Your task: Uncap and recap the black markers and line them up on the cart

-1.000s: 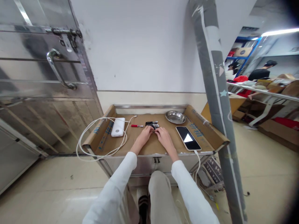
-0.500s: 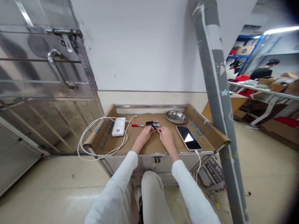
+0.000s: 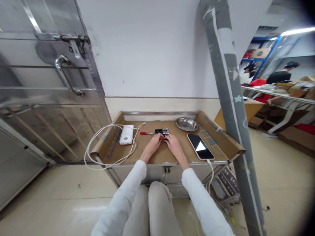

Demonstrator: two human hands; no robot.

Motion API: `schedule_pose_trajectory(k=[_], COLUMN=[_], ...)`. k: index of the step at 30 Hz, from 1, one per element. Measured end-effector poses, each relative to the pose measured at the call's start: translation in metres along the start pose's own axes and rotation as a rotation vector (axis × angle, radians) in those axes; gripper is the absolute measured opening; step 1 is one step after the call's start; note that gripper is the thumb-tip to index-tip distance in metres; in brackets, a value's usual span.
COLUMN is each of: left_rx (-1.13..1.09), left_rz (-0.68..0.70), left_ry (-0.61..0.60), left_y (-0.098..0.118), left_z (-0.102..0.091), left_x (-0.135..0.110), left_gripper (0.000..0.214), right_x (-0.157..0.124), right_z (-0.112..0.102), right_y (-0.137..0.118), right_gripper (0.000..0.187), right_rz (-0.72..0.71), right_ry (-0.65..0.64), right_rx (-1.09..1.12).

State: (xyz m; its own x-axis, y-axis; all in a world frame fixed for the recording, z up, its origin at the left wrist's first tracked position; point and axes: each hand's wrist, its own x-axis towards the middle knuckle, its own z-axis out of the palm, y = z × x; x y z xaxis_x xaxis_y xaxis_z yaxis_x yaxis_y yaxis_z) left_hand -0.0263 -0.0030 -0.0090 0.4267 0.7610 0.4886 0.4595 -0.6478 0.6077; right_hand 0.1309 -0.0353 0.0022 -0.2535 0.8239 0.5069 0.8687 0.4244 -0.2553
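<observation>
My left hand (image 3: 155, 143) and my right hand (image 3: 173, 145) meet over the middle of the cardboard-lined tabletop (image 3: 157, 158), fingers bent and closed. Between their fingertips is a dark, slim piece that looks like a black pen (image 3: 165, 138), mostly covered by the fingers. Just beyond the fingertips lie several black pens (image 3: 161, 130), side by side. To their left is a red pen (image 3: 145, 133), lying apart from the others.
A white power bank (image 3: 126, 134) with a looped white cable (image 3: 86, 154) lies at left. A shallow metal bowl (image 3: 186, 124) stands back right, with a charging phone (image 3: 200, 147) nearer. Raised cardboard sides (image 3: 222, 135) flank the tabletop. A tall wrapped roll (image 3: 230, 72) leans at right.
My hands have drawn closer together, and the fingertips now nearly meet around the dark piece. The whole view has shifted slightly. The pens, bowl and phone keep their places.
</observation>
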Motion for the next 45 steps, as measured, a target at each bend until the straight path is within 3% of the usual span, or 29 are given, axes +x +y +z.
schedule_pose_trajectory(k=[3, 6, 12, 15, 22, 26, 29, 31, 34, 40, 45], left_rx=[0.107, 0.237, 0.438, 0.466, 0.471, 0.475, 0.552, 0.641, 0.771, 0.848, 0.869], left_rz=[0.05, 0.075, -0.015, -0.042, -0.074, -0.063, -0.18, -0.306, -0.42, -0.497, -0.438], left_ry=[0.013, -0.049, -0.115, -0.086, 0.035, 0.05, 0.184, 0.276, 0.314, 0.297, 0.274], left_y=[0.005, 0.011, 0.022, 0.023, 0.025, 0.028, 0.028, 0.028, 0.026, 0.021, 0.015], left_z=[-0.003, -0.007, -0.009, -0.009, -0.011, -0.013, -0.016, -0.018, -0.018, -0.014, -0.012], left_x=[0.001, 0.003, -0.001, -0.003, -0.001, -0.002, -0.006, -0.009, -0.012, -0.011, -0.01], left_gripper=[0.028, 0.035, 0.021, 0.02, 0.017, 0.015, 0.017, 0.018, 0.017, 0.018, 0.026], right_x=[-0.001, -0.002, -0.003, -0.004, -0.004, -0.001, 0.0, 0.001, 0.001, 0.002, 0.005], right_z=[-0.003, -0.008, -0.012, -0.012, -0.011, -0.008, -0.004, -0.001, 0.002, 0.005, 0.004], right_y=[-0.003, -0.005, -0.004, -0.003, -0.004, -0.007, -0.007, -0.005, -0.001, 0.0, -0.002], right_gripper=[0.023, 0.024, 0.026, 0.027, 0.027, 0.036, 0.062, 0.066, 0.056, 0.039, 0.038], right_rz=[0.04, 0.12, 0.239, 0.262, 0.214, 0.054, -0.052, -0.037, -0.01, 0.06, 0.108], right_ry=[0.044, 0.128, 0.19, 0.192, 0.179, 0.1, 0.028, 0.034, 0.055, 0.026, 0.023], right_rx=[-0.071, -0.147, -0.176, -0.158, -0.083, 0.122, 0.275, 0.275, 0.183, -0.022, -0.097])
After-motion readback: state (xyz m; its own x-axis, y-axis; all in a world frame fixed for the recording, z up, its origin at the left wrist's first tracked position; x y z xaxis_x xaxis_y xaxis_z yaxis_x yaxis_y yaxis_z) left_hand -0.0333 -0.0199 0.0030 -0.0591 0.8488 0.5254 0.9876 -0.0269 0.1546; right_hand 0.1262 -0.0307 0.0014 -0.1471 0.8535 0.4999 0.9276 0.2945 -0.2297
